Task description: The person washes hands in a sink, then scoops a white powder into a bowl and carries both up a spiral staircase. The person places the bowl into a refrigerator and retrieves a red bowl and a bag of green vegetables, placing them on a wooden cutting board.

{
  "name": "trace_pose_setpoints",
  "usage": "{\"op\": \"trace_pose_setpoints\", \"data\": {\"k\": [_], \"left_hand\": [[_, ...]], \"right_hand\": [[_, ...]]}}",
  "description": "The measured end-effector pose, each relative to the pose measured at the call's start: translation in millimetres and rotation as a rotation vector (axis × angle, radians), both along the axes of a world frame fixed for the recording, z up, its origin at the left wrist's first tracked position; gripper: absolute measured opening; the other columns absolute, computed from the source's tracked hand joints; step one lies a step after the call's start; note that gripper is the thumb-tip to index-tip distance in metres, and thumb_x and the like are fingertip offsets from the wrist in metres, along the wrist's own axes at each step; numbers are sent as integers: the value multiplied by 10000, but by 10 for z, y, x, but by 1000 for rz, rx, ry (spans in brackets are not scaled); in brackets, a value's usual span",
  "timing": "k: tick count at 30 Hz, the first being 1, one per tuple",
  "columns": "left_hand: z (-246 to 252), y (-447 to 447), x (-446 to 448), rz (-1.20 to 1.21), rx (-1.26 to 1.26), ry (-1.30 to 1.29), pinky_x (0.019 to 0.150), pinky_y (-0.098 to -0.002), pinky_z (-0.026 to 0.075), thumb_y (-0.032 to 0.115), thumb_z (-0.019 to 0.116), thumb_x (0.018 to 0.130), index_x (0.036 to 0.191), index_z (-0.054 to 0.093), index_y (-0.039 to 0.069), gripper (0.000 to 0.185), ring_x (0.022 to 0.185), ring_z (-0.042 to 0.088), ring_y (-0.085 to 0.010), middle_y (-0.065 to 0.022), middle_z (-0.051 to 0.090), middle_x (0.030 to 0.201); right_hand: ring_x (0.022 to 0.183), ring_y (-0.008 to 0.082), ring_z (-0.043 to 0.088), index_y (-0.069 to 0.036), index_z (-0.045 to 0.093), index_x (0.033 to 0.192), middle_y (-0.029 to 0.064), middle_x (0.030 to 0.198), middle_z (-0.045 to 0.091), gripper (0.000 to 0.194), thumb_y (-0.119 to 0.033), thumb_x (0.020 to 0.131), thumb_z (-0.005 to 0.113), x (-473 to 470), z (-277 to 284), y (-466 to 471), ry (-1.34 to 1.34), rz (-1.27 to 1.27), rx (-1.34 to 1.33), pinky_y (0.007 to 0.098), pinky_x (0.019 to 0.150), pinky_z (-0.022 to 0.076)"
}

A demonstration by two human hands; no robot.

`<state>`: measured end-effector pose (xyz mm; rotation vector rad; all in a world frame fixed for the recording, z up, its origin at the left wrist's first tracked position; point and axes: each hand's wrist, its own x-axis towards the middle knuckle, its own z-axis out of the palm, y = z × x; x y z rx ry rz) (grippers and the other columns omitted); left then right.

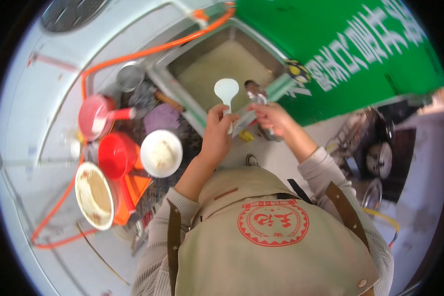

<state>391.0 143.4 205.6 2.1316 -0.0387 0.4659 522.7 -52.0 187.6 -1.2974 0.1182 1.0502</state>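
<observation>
My left hand (217, 133) grips the handle of a white plastic rice paddle (226, 88), its broad blade pointing away from me over the near part of the sink. In my right hand (273, 117) is a shiny metal utensil (257, 93) with a dark end; blur hides its exact kind. Both hands are at the near corner of a stainless steel sink (192, 120), apart from each other. Cloudy water (222, 66) stands in the sink, below the paddle. The lower part of the metal utensil shows beneath my right hand.
Left of the sink are a white bowl (161, 153) with pale food inside, a red dipper (116, 155), a pink dipper (95, 116), a soiled cream tub (95, 196), a metal cup (130, 76) and a purple cloth (162, 118). An orange hose (151, 50) crosses behind. A green board (340, 40) bears writing.
</observation>
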Motion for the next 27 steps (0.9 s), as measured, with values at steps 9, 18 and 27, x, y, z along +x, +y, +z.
{"op": "trace_pose_setpoints", "data": {"k": [9, 18, 27], "left_hand": [[-30, -1900, 931, -518, 201, -58, 994, -435, 432, -53, 680, 745, 1138, 596, 89, 426, 1190, 486, -379, -177, 480, 1282], [439, -5471, 1771, -811, 210, -17, 965, -396, 474, 30, 663, 836, 1254, 570, 59, 429, 1153, 547, -344, -167, 472, 1358], [260, -7407, 2395, -920, 190, 389, 828, -356, 527, 18, 598, 884, 1207, 595, 54, 325, 934, 623, -257, -149, 505, 1326]], "right_hand": [[490, 9, 380, -104, 607, 886, -51, 679, 534, 186, -269, 918, 686, -2, 244, -1716, 98, -429, 180, 184, 417, 224], [640, 102, 566, -64, 603, 1035, 0, 734, 560, 259, -313, 1003, 536, 340, 557, -6194, -327, -777, -235, 267, 552, 440], [502, 31, 412, -80, 627, 1088, -49, 651, 541, 302, -356, 1008, 536, 815, 717, -9180, -342, -1231, -256, 204, 406, 266]]}}
